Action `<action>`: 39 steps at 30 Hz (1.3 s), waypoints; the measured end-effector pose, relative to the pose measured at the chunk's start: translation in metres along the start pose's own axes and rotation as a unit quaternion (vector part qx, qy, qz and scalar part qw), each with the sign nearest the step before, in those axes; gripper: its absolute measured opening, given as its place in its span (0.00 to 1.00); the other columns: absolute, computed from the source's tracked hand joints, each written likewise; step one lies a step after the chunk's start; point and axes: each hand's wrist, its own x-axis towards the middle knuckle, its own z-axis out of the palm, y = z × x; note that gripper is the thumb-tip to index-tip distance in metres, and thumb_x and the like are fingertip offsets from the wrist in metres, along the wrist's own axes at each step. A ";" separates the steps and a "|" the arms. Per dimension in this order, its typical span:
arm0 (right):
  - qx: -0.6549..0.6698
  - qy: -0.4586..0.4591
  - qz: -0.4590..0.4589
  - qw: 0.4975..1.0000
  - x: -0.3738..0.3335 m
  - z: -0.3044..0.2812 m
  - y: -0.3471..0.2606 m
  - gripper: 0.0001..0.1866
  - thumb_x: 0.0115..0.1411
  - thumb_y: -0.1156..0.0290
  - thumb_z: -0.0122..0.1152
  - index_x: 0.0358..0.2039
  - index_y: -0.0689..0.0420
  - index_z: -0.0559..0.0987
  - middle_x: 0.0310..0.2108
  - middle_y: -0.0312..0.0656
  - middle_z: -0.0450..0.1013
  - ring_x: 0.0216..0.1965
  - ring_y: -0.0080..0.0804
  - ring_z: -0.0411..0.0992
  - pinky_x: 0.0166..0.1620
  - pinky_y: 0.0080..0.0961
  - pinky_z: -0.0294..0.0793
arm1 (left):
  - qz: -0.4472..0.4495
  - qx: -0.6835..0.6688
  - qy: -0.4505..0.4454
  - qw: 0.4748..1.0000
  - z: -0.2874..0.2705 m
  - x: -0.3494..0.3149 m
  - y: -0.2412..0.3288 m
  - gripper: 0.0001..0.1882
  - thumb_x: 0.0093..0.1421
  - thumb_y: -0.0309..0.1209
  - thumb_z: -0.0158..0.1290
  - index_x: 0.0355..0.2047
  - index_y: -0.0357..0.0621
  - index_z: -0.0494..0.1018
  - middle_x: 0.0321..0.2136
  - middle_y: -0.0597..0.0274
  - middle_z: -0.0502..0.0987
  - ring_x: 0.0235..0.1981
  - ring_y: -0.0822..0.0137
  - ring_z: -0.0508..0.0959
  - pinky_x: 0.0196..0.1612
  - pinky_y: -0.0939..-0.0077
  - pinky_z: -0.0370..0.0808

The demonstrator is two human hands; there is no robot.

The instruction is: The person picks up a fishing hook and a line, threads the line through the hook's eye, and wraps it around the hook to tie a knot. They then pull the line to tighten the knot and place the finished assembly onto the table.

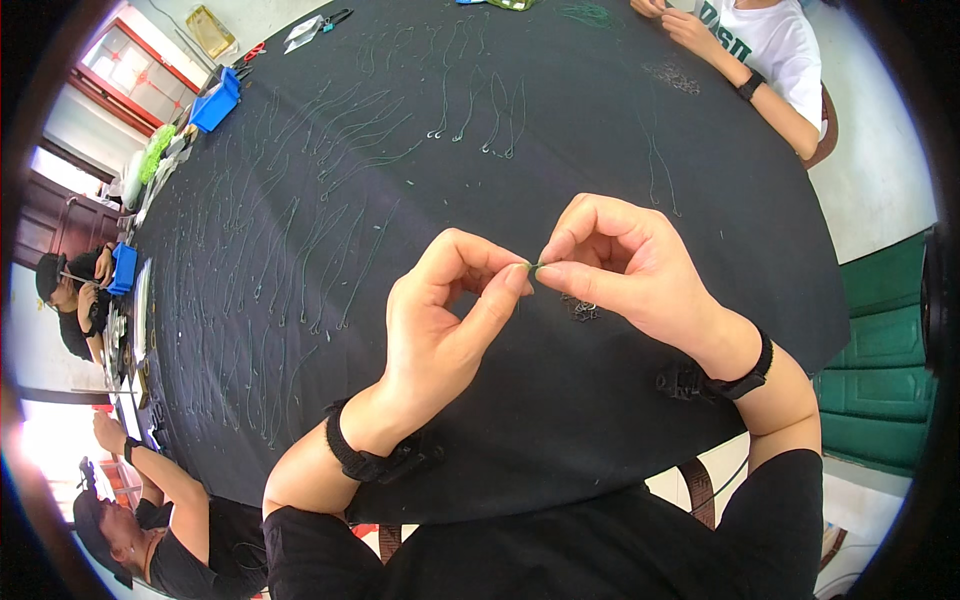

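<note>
My left hand and my right hand meet above the black-covered table, fingertips almost touching. Each one pinches a thin green cord, and a short stretch of it shows between them. Whether a knot or a small metal piece sits in the pinch is too small to tell. Below my right fingers lies a small pile of metal hook-like pieces, partly covered by the hand. Rows of tied green cords are spread over the left and far side of the table, some with small metal pieces at their ends.
A person in a white shirt works at the far right, near another pile of metal pieces and a tangle of green cord. Two other people sit at the left. Blue bins and red-handled scissors lie along the left edge.
</note>
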 end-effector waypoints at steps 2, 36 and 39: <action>-0.039 0.023 -0.027 0.999 -0.001 0.002 0.000 0.04 0.61 0.80 0.67 0.34 0.59 0.79 0.32 0.31 0.72 0.26 0.11 0.68 0.29 0.13 0.65 | -0.007 -0.006 0.002 1.000 0.000 0.000 0.000 0.04 0.67 0.23 0.57 0.39 0.36 0.75 0.32 0.64 0.81 0.34 0.77 0.80 0.41 0.82 0.76; -0.153 0.058 -0.177 0.971 0.000 0.004 0.003 0.09 0.61 0.83 0.65 0.41 0.58 0.86 0.35 0.33 0.73 0.27 0.12 0.68 0.29 0.13 0.64 | -0.003 0.006 -0.008 1.000 0.000 -0.001 0.000 0.03 0.67 0.23 0.57 0.39 0.36 0.75 0.32 0.63 0.81 0.34 0.77 0.80 0.40 0.82 0.76; -0.176 0.065 -0.207 0.960 0.000 0.005 0.004 0.11 0.60 0.84 0.66 0.42 0.57 0.86 0.35 0.34 0.73 0.28 0.13 0.70 0.28 0.13 0.65 | -0.012 0.006 -0.006 1.000 0.000 -0.001 0.001 0.03 0.67 0.23 0.57 0.38 0.36 0.75 0.32 0.63 0.81 0.34 0.77 0.80 0.40 0.81 0.76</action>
